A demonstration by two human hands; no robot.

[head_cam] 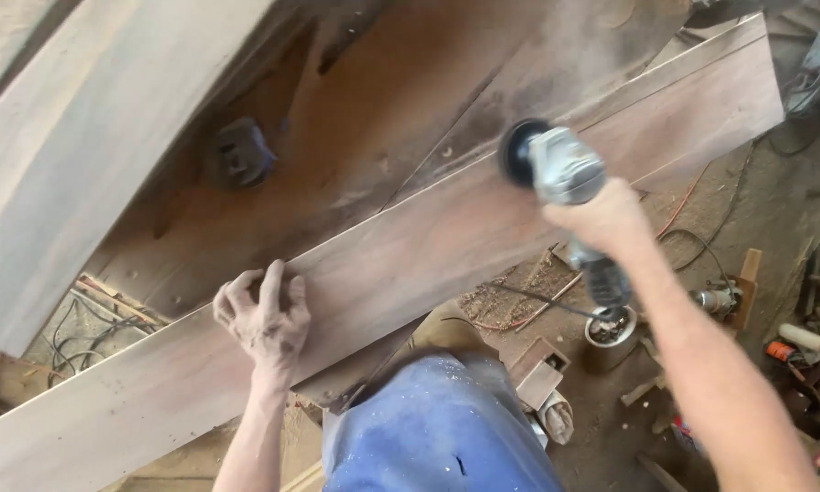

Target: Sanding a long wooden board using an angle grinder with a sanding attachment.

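The right hand (606,217) has its grip closed around a grey angle grinder (560,169), whose disc seems to meet the long wooden plank (410,260) amid rising dust. The left hand (264,314) presses on the plank's near edge, fingers curled, holding nothing. The plank lies slantwise across the counter (337,137).

A long plank (410,264) lies slantwise on the tabletop (337,137). The left hand (264,314) rests on the plank's near edge, left of its middle. The right hand (601,219) holds a grinder (560,169) on the plank, right of its middle. A wider board (91,137) lies behind the plank, to the left. The floor (756,228) lies right of the plank.
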